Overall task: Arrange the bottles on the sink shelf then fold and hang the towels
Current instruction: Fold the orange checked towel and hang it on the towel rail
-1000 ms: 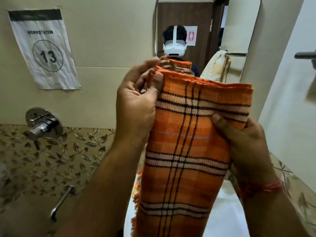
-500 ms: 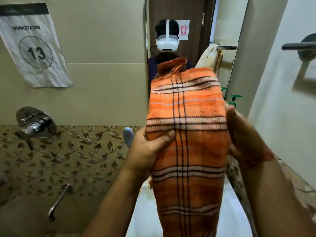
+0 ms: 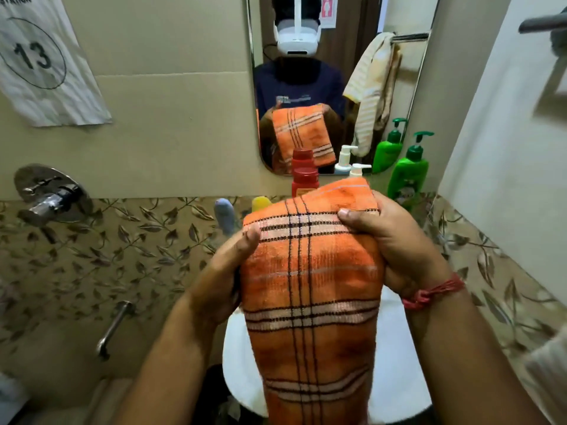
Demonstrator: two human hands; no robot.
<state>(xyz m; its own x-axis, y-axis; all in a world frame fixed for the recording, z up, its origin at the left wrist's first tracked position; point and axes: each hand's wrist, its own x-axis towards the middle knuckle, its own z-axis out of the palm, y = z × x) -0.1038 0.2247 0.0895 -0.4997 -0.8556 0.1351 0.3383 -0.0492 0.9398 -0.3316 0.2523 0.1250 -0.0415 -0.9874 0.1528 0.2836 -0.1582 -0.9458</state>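
Orange plaid towel (image 3: pixel 310 280) held up mid-scene over white sink (image 3: pixel 399 378), folded into long narrow strip, hanging down past bottom edge of view. Left hand (image 3: pixel 227 271) gripping left edge of towel, thumb on front near top stripes, fingers hidden behind cloth. Right hand (image 3: pixel 389 237) gripping upper right edge, thumb pressed on front across top stripe band, fingers curled behind. Red thread band (image 3: pixel 432 292) on right wrist.

Bottles lined up on far side behind towel, against wall: red bottle (image 3: pixel 303 179) with red cap just above towel's top edge, white pump bottle (image 3: pixel 359 170) right of it, green pump bottle (image 3: pixel 409 176) further right near corner. Yellow cap (image 3: pixel 260 202) and blue-grey cap (image 3: pixel 224 213) peeking out left of towel top. Shelf itself hidden by towel.

Mirror (image 3: pixel 337 87) on far wall, reflecting person with white headset, orange towel, bottles. Striped cream towel (image 3: pixel 372 87) seen in mirror, draped over a bar. Chrome tap knob (image 3: pixel 50 196) on left wall, chrome spout (image 3: pixel 112 328) lower down, leaf-pattern tiles (image 3: pixel 122 256) behind. Paper sign (image 3: pixel 43 62) with "13" upper left. Dark blurred bar (image 3: pixel 543 23) at upper right edge.
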